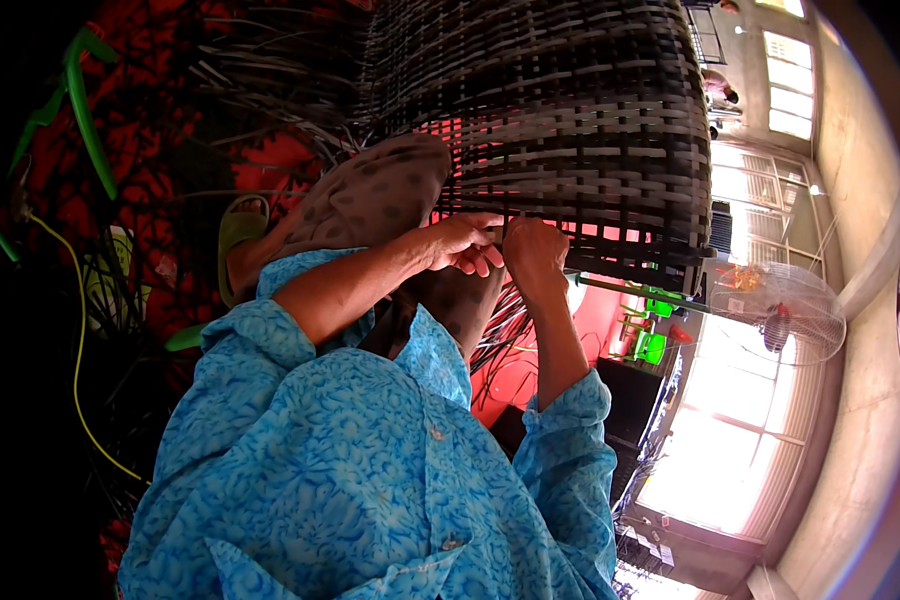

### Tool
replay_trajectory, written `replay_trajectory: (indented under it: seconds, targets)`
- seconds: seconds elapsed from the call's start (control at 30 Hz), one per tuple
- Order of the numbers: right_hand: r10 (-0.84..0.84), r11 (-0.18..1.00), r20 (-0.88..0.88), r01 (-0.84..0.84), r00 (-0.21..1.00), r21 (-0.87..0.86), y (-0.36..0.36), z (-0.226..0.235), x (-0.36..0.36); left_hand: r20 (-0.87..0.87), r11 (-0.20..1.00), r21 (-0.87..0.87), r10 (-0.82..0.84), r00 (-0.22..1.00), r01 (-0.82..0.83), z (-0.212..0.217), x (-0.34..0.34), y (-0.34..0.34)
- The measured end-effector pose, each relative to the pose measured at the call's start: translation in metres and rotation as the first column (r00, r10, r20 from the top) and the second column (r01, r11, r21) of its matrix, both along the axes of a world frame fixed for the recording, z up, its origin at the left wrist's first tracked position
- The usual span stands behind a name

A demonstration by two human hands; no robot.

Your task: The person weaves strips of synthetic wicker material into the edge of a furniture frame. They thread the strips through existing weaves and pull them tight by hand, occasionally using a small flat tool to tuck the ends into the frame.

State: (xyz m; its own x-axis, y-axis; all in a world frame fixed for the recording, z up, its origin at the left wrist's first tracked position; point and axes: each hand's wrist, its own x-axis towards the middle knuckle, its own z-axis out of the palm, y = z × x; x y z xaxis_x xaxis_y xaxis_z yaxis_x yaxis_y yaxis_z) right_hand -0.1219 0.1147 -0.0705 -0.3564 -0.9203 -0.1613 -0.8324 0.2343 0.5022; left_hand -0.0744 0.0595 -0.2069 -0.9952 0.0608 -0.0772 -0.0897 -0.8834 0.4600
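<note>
A large panel woven from flat dark brown and grey strips (580,150) stands in front of me. Both of my hands are at its lower edge. My left hand (460,243) reaches in with thumb and forefinger pinched at a strip end, its other fingers loosely curled. Right beside it, my right hand (536,250) is closed in a fist at the weave, back of the hand toward me; what its fingers grip is mostly hidden, though a strip runs into it. Loose strips (500,330) hang below my hands, by my knee.
More loose strip ends (260,75) spread from the panel's left side over a red floor (275,155). A green curved piece (90,120) and a yellow cable (75,330) lie at left. A standing fan (778,315) and green stools (652,348) are at right.
</note>
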Motion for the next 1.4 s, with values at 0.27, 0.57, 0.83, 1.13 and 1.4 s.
replay_trajectory:
  seconds: [0.27, 0.57, 0.83, 1.13, 1.4]
  targets:
    - [-0.158, 0.985, 0.006, 0.157, 0.987, 0.066, 0.000, 0.001, 0.000, 0.115, 0.984, -0.095, 0.164, 0.980, -0.154, -0.015, -0.008, -0.001]
    - [-0.146, 0.981, -0.001, 0.145, 0.989, 0.132, -0.005, -0.012, 0.001, 0.407, 0.955, -0.293, 0.172, 0.897, -0.050, -0.028, -0.011, 0.007]
    - [-0.076, 0.954, -0.095, 0.100, 0.993, 0.284, -0.003, -0.025, 0.003, 0.356, 0.946, -0.280, 0.260, 0.897, -0.163, -0.029, -0.009, 0.010]
    - [-0.041, 0.996, -0.009, 0.042, 0.999, 0.081, 0.007, -0.038, -0.012, 0.269, 0.956, -0.213, 0.255, 0.929, -0.201, -0.025, 0.005, 0.002]
    - [-0.336, 0.941, 0.375, 0.329, 0.864, 0.084, 0.002, -0.028, -0.020, 0.194, 0.941, -0.208, 0.306, 0.932, -0.266, -0.026, 0.007, 0.000]
